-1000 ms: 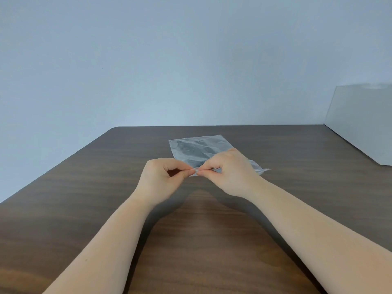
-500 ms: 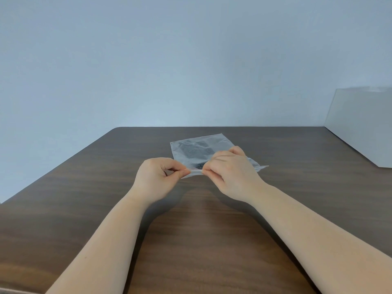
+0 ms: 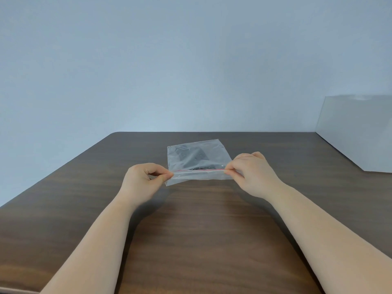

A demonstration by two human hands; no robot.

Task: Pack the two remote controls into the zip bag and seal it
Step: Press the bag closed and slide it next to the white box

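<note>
A clear zip bag lies flat on the dark wooden table, its red zip strip toward me. Dark remote controls show through the plastic inside it; I cannot tell them apart. My left hand pinches the left end of the zip strip between thumb and forefinger. My right hand pinches the right end of the same strip. The strip runs straight between the two hands, and the flap below it hangs just above the table.
A pale grey box stands at the table's right edge. A plain light wall rises behind the table's far edge. The table's left edge slants toward me.
My right hand has slid to the right along the zip strip, away from my left hand. The whole strip now shows between them.
</note>
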